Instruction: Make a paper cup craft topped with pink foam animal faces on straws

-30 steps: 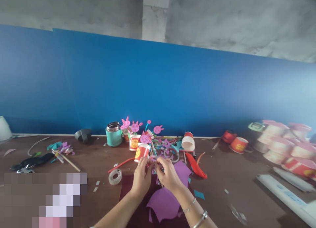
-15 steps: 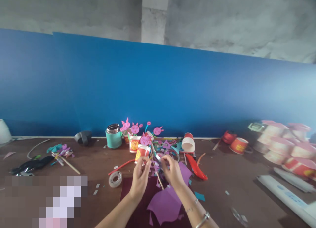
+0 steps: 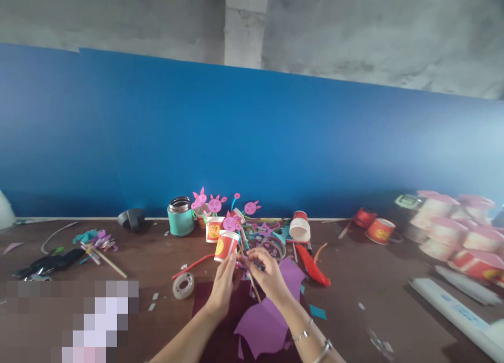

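Observation:
My left hand (image 3: 221, 289) is raised in the middle of the table, its thumb and fingers pressed together. From the right, my right hand (image 3: 268, 279) reaches across with thumb and fingers pinched, and the fingertips of both hands meet. Anything between them is too small or hidden to make out. Just beyond my left fingertips stands a red and white paper cup (image 3: 226, 246), with a pink pig-shaped cutout (image 3: 231, 223) above it. Below the hands lies a purple sheet (image 3: 263, 329) with cut edges, on a dark maroon sheet (image 3: 208, 297).
A tape roll (image 3: 183, 286) lies left of my hands. Behind are a teal flask (image 3: 180, 217), another paper cup (image 3: 214, 230) and pink cutouts. A red pouch-like piece (image 3: 314, 266) lies to the right. Stacked cups (image 3: 452, 229) and a white power strip (image 3: 452, 313) are far right.
My right hand has moved left, bringing its fingertips against my left hand's. The small white piece seen at the right fingers is now hidden. My left hand has turned slightly.

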Demonstrator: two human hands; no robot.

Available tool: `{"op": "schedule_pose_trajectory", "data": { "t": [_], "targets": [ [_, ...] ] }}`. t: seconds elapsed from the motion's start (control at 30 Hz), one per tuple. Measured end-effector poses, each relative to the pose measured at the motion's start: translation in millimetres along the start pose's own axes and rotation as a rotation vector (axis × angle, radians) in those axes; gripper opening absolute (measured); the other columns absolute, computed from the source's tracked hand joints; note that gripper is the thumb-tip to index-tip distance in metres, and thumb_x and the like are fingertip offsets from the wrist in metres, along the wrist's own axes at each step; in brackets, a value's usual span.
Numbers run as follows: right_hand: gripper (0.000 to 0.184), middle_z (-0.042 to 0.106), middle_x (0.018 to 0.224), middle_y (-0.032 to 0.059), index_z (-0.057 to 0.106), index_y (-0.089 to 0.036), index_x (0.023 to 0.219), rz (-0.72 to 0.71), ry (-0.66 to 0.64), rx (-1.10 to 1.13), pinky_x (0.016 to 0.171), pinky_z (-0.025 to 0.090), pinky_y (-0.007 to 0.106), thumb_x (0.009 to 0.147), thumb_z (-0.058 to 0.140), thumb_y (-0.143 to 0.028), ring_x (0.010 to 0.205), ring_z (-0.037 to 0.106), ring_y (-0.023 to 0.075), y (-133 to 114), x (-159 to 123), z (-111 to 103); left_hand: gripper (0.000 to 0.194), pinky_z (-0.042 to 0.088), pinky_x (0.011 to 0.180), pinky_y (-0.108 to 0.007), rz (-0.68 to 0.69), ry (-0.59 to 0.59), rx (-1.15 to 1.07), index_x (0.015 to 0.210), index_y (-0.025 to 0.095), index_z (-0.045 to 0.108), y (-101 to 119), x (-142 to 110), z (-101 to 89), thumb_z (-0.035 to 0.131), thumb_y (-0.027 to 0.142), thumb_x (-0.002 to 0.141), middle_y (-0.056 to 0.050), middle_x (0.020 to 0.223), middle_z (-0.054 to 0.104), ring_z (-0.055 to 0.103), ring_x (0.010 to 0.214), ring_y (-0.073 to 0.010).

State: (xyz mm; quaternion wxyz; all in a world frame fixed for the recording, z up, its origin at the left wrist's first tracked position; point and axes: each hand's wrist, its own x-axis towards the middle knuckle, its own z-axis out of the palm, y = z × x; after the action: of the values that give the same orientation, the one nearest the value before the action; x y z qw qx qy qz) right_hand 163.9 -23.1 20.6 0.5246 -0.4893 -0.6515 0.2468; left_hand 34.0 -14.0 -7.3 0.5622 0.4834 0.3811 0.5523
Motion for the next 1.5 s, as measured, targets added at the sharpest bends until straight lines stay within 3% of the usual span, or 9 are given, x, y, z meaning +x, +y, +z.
{"op": "schedule_pose_trajectory", "data": {
  "t": [0.17, 0.3, 0.4, 0.53, 0.7, 0.8, 0.93, 1.07, 1.5],
  "targets": [
    [0.012, 0.061, 0.09, 0.0076, 0.058, -0.018, 0.071, -0.066, 0.028, -0.037, 0.078, 0.047, 0.031, 0.081, 0.052, -0.021, 0.086, 0.058, 0.0195, -3, -1, -2, 0.052, 0.018, 0.04, -0.021, -0.081, -0.09, -0.113, 0.094, 0.016, 0.064, 6, -1, -0.1, 0.039, 0.06, 0.083, 0.006, 0.047, 0.037, 0.022, 0.04, -0.0054],
    [0.011, 0.06, 0.08, 0.0053, 0.054, -0.019, 0.072, -0.067, 0.14, -0.051, 0.071, 0.045, 0.029, 0.081, 0.048, -0.021, 0.078, 0.057, 0.0186, -7, -1, -6, 0.052, 0.016, 0.038, -0.019, -0.082, -0.125, -0.227, 0.122, 0.026, 0.048, 12, -1, -0.2, 0.035, 0.059, 0.085, 0.0, 0.083, 0.059, 0.023, 0.039, -0.0026],
    [0.005, 0.06, 0.082, 0.004, 0.054, -0.02, 0.081, -0.102, 0.016, -0.054, 0.073, 0.045, 0.028, 0.08, 0.049, -0.019, 0.079, 0.057, 0.0179, -15, -5, -3, 0.054, 0.025, 0.04, -0.019, -0.107, -0.106, -0.26, 0.124, 0.027, 0.048, 9, 0, 0.7, 0.034, 0.061, 0.084, -0.002, 0.094, 0.06, 0.035, 0.042, -0.0038],
    [0.027, 0.061, 0.091, 0.0053, 0.052, -0.02, 0.095, -0.206, -0.132, -0.263, 0.08, 0.041, 0.035, 0.07, 0.057, -0.012, 0.087, 0.055, 0.022, -26, -15, 6, 0.052, 0.043, 0.059, -0.023, -0.106, -0.079, -0.303, 0.101, 0.019, 0.062, -1, 1, 2.4, 0.04, 0.062, 0.082, -0.003, 0.085, 0.062, 0.054, 0.065, -0.0115],
    [0.027, 0.061, 0.085, 0.0053, 0.048, -0.02, 0.1, -0.174, 0.001, -0.296, 0.08, 0.041, 0.038, 0.075, 0.048, -0.01, 0.085, 0.057, 0.0221, -14, -14, 10, 0.046, 0.046, 0.076, -0.029, -0.063, -0.122, -0.32, 0.112, 0.022, 0.057, -2, -1, 2.4, 0.049, 0.055, 0.08, -0.005, 0.1, 0.063, 0.059, 0.087, -0.0168],
    [0.027, 0.062, 0.077, 0.0017, 0.043, -0.02, 0.101, -0.047, 0.127, -0.121, 0.077, 0.045, 0.034, 0.077, 0.052, -0.016, 0.079, 0.06, 0.0192, -2, -8, 8, 0.035, 0.046, 0.065, -0.024, -0.05, -0.105, -0.162, 0.098, 0.019, 0.06, 1, -1, 1.9, 0.057, 0.048, 0.078, -0.003, 0.084, 0.063, 0.058, 0.072, -0.0131],
    [0.023, 0.063, 0.077, 0.0016, 0.046, -0.02, 0.098, 0.002, 0.158, -0.04, 0.074, 0.047, 0.032, 0.076, 0.055, -0.018, 0.077, 0.06, 0.018, 3, -5, 5, 0.032, 0.038, 0.05, -0.02, -0.007, -0.078, 0.024, 0.071, 0.016, 0.055, 3, 2, 1.5, 0.061, 0.047, 0.074, 0.004, 0.057, 0.054, 0.048, 0.051, -0.0088],
    [0.004, 0.06, 0.092, 0.0075, 0.054, -0.02, 0.084, -0.077, 0.13, -0.106, 0.079, 0.046, 0.034, 0.083, 0.051, -0.023, 0.089, 0.058, 0.0204, 0, -5, 2, 0.032, 0.037, 0.046, -0.02, 0.056, -0.033, 0.062, 0.072, 0.016, 0.053, -1, 5, 0.4, 0.059, 0.047, 0.076, 0.004, 0.054, 0.052, 0.045, 0.046, -0.0081],
    [0.014, 0.058, 0.093, 0.0083, 0.057, -0.019, 0.08, -0.258, -0.01, -0.495, 0.079, 0.042, 0.038, 0.085, 0.045, -0.012, 0.088, 0.053, 0.0222, -3, -6, 0, 0.021, 0.037, 0.05, -0.02, 0.181, -0.026, 0.327, 0.074, 0.016, 0.057, -6, 3, -2.1, 0.051, 0.034, 0.082, 0.003, 0.058, 0.054, 0.047, 0.05, -0.0096]
  ]
}}
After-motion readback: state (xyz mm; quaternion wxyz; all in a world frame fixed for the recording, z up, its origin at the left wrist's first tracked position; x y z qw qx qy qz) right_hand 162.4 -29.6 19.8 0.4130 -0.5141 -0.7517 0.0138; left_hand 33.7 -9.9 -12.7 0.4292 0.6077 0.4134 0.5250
